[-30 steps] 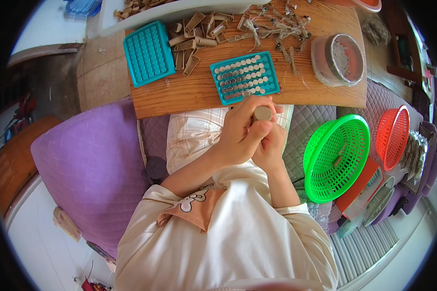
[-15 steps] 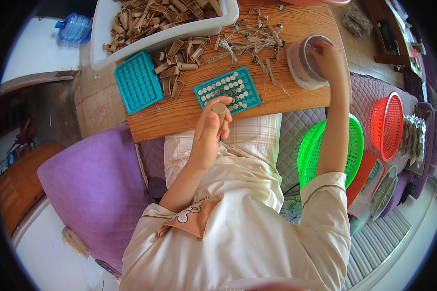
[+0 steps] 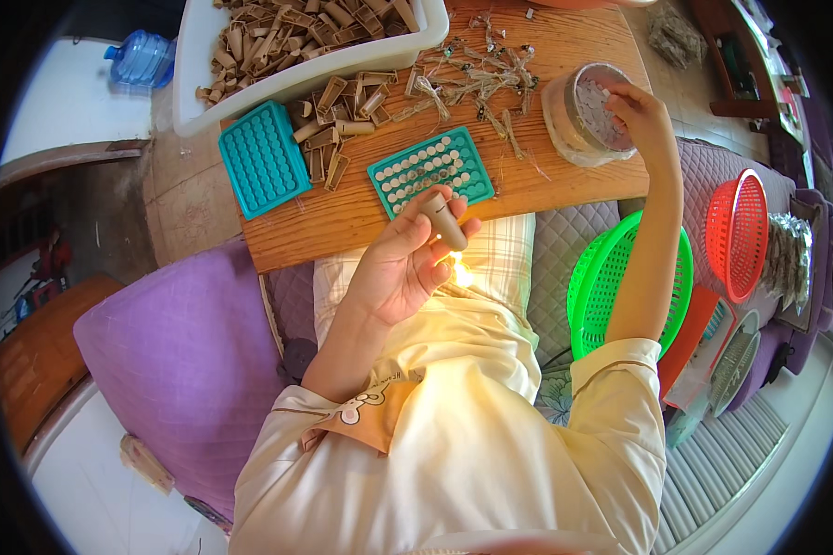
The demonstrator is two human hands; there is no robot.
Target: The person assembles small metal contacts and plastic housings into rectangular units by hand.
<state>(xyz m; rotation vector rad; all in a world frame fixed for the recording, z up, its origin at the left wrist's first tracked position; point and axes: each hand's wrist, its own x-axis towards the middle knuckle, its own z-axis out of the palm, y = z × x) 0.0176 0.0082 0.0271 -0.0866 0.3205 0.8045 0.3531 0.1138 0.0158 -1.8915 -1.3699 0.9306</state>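
My left hand [image 3: 400,268] is closed around a brown cork-shaped cylinder [image 3: 445,225], tilted, with a dark slot in its side showing. A bright warm-yellow glow [image 3: 458,270] shines just below its lower end, over my lap. At the right of the table my right hand [image 3: 640,118] reaches to the rim of a round tub [image 3: 565,134] holding many small pale pieces [image 3: 594,106]. Its fingertips are pinched together; what they hold is too small to make out. In front of my left hand lies a teal tray [image 3: 479,188] with rows of small round silvery discs [image 3: 423,170].
Left of it is a second teal tray [image 3: 267,159] with bare round pockets. Brown half-open shells [image 3: 331,129] are heaped beside a white bin [image 3: 342,67] full of them. Thin wire bundles [image 3: 486,81] lie behind. A green basket [image 3: 590,287] and a red basket [image 3: 737,236] stand right.
The cylinder has tipped over in my left hand, showing its side, and a yellow glow has appeared below it. My right hand has drawn up from inside the tub to its rim.
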